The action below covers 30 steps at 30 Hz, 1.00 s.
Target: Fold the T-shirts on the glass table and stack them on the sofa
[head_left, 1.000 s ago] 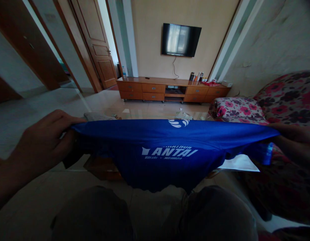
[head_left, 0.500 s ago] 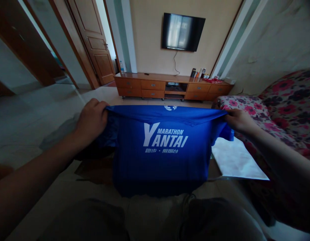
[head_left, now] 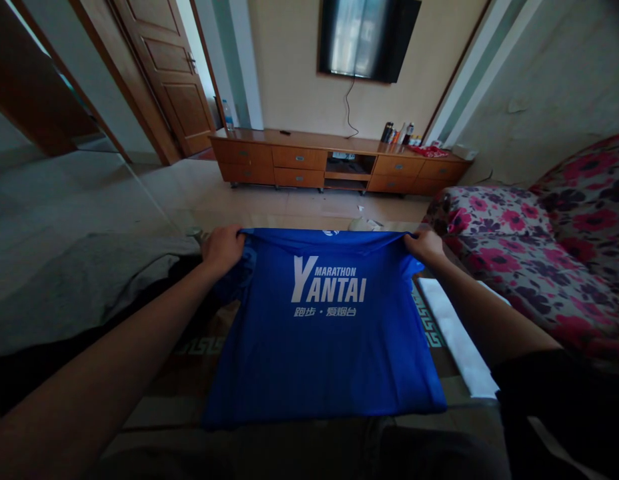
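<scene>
A blue T-shirt (head_left: 324, 347) with white "MARATHON YANTAI" lettering lies spread flat over a low table in front of me, print side up. My left hand (head_left: 222, 248) is closed on its left shoulder corner. At the other shoulder corner my right hand (head_left: 425, 245) is closed on the cloth too. Both arms are stretched forward, and the shirt's hem reaches toward my knees.
Grey and dark clothing (head_left: 104, 287) lies on the table to the left. A white sheet (head_left: 457, 333) lies to the right, beside a floral sofa (head_left: 544, 260). Across the tiled floor stand a wooden TV cabinet (head_left: 334, 163), a wall-mounted TV (head_left: 367, 37) and a wooden door (head_left: 164, 73).
The shirt was held up stretched in the air. Both hands have moved forward, down and closer together, and the shirt now lies flat on the table.
</scene>
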Motion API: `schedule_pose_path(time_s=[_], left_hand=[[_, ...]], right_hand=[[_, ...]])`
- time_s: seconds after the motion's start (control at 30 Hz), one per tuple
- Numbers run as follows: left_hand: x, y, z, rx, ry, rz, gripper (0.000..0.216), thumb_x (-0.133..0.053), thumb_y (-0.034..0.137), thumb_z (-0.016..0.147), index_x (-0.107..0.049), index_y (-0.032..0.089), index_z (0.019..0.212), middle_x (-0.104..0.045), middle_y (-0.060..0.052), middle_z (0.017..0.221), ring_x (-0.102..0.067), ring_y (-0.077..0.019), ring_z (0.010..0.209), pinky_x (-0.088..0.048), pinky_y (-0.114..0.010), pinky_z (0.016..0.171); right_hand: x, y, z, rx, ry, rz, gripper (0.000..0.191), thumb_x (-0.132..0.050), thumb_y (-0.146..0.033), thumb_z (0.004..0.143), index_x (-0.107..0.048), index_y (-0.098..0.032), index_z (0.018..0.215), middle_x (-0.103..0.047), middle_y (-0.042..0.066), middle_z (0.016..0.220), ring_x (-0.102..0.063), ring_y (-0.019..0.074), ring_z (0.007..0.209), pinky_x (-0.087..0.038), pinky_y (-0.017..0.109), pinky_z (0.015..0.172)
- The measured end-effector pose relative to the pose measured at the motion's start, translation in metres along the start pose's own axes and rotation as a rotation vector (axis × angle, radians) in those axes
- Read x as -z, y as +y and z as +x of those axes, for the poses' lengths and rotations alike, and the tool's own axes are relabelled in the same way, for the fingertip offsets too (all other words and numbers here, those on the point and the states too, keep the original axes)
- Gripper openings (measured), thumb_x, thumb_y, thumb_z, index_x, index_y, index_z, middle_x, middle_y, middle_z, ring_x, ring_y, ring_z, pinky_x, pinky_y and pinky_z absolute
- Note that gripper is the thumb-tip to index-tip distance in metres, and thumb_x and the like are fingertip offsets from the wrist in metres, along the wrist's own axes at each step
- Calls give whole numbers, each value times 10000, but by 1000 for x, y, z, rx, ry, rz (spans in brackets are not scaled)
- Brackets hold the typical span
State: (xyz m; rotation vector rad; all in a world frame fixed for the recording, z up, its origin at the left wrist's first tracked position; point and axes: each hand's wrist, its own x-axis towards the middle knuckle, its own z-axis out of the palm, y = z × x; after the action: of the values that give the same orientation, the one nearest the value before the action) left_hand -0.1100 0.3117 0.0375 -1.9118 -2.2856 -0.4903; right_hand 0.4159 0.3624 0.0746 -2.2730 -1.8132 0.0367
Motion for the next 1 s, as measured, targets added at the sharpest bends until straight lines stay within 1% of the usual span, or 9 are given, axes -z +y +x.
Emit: schedule_pose_path(time_s=[0.27,0.43,0.6,0.7,0.77,0.83,0.87,0.93,1.0], left_hand=[[-61,-2,28,46,-162,-66,474,-422,515,968,-738,205,1135,-743,-170,1123,-675,-348,1062,-492,-457,931],[-90,2,32,34,-153,0,559,-425,588,957,-719,138,1111,-682,-251,1183,-608,-422,1139,-472,-540,931],[-102,10,21,-18,-80,36,466,-476,492,957,-666,115,1154,-616,-280,1255,-502,-449,1280,-367,-578,1044],[-99,18,14,-60,-17,65,426,-520,412,940,-613,135,1251,-580,-265,1325,-446,-448,1337,-293,-603,1091],[-95,24,11,-167,10,66,389,-502,383,948,-624,150,1235,-595,-243,1310,-458,-427,1321,-296,-592,1091],[-93,33,8,-359,-64,17,337,-461,389,970,-679,169,1103,-656,-199,1177,-536,-374,1221,-353,-538,1061],[-94,39,6,-467,-135,-24,338,-439,396,982,-697,180,1019,-679,-170,1083,-578,-340,1145,-386,-503,1036],[-98,52,1,-650,-287,-120,375,-408,398,1000,-708,197,901,-690,-122,934,-626,-280,1003,-441,-444,985],[-105,64,-5,-728,-350,-224,391,-386,385,1014,-725,202,947,-708,-112,964,-642,-258,1000,-467,-420,986]], right_hand=[[-68,10,45,-48,-83,-19,668,-478,-640,907,-792,-68,1047,-729,269,1103,-677,396,1122,-528,445,959],[-101,15,56,-95,-96,-17,748,-504,-691,875,-730,-37,1160,-685,301,1200,-648,410,1172,-521,469,972],[-123,13,50,-158,-113,15,791,-506,-715,868,-677,-24,1211,-611,329,1274,-607,421,1222,-504,480,999],[-125,9,36,-142,-25,-7,807,-600,-669,831,-591,-26,1319,-531,331,1355,-580,433,1225,-484,498,1005],[-121,5,25,-16,92,-36,724,-609,-588,850,-564,-62,1347,-515,301,1377,-546,428,1247,-459,507,1018],[-115,-1,14,238,82,-9,514,-545,-497,912,-623,-121,1253,-592,232,1286,-563,371,1205,-449,469,1020],[-113,-5,9,381,3,24,420,-508,-460,940,-659,-144,1170,-635,196,1206,-593,330,1139,-457,435,1004],[-113,-15,1,603,-221,84,346,-466,-416,971,-703,-165,1005,-681,142,1048,-635,261,975,-484,374,942],[-118,-25,-3,695,-353,127,348,-456,-386,982,-728,-170,958,-699,127,1014,-649,242,928,-500,362,924]])
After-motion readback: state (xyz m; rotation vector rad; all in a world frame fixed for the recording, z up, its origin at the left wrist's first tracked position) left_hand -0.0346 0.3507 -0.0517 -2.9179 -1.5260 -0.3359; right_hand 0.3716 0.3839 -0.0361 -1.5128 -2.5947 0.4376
